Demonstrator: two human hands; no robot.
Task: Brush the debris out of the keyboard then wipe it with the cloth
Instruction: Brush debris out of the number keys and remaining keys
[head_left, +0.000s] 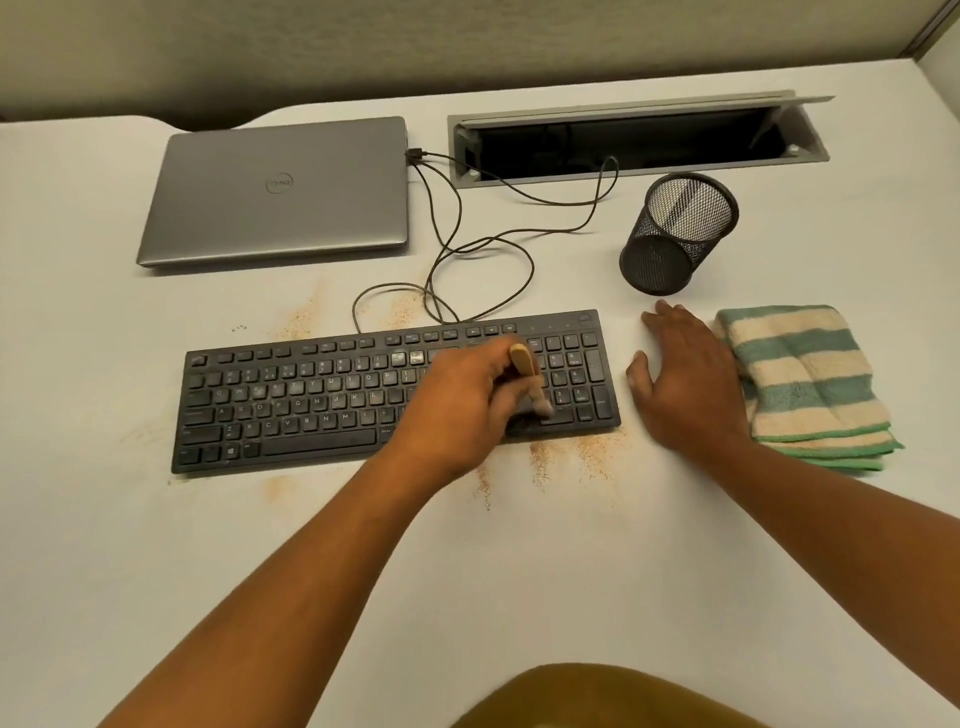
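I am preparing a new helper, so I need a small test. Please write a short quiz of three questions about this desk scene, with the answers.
1. True or false: the laptop is closed.
2. Which hand holds the brush? A) left B) right C) neither
3. Fill in: the right hand lies flat on the desk, between the keyboard and the striped ____.

Key:
1. True; its lid is down.
2. A; the left hand grips it over the right part of the keyboard.
3. cloth, which lies folded.
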